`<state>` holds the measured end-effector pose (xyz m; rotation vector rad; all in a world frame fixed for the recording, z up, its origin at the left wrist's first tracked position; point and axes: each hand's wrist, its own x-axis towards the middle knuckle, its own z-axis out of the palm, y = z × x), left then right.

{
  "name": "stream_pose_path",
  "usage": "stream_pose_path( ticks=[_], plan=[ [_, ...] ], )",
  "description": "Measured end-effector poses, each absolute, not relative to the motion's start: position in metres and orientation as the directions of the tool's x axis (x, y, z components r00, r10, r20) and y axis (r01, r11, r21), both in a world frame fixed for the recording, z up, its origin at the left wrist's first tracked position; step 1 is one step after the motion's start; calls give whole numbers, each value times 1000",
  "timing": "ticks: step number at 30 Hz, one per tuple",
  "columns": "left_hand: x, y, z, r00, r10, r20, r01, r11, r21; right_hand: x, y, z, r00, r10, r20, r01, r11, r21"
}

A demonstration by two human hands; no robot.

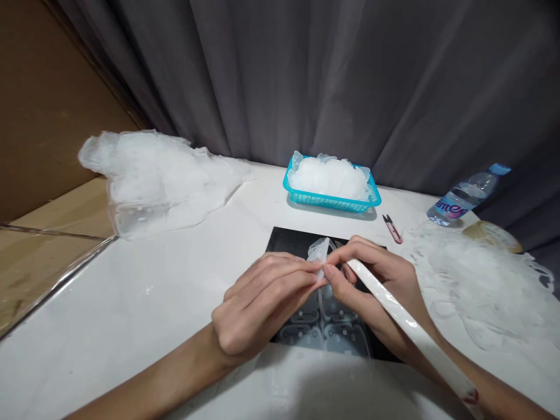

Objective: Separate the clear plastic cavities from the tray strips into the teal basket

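My left hand (266,297) pinches the lower left side of a small translucent white piece (319,251). My right hand (378,286) meets it from the other side, thumb and forefinger closed on the same piece, fingertips of both hands nearly touching. A long white strip (411,329) runs from the right fingers down across the right wrist. Beneath the hands lies a black mat (284,242) with clear molded pieces (345,339) on it, partly hidden by the hands.
A turquoise basket (332,202) full of white pieces stands at the back. Pink-handled snips (392,229) and a water bottle (468,195) are to the right, near a heap of translucent scraps (494,286). A large pile of translucent sheets (161,181) lies at left beside cardboard (56,216).
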<state>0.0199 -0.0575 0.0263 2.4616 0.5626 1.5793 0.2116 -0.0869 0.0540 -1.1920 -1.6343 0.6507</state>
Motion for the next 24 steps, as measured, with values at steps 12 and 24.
stream_pose_path(
  ticks=[12, 24],
  plan=[
    [19, -59, 26, 391, 411, 824, 234, -910, 343, 215, -86, 52, -64, 917, 393, 405, 384, -830],
    [19, -59, 24, 407, 419, 812, 234, -907, 351, 213, -86, 50, -43, 908, 416, 433, 392, -812]
  ],
)
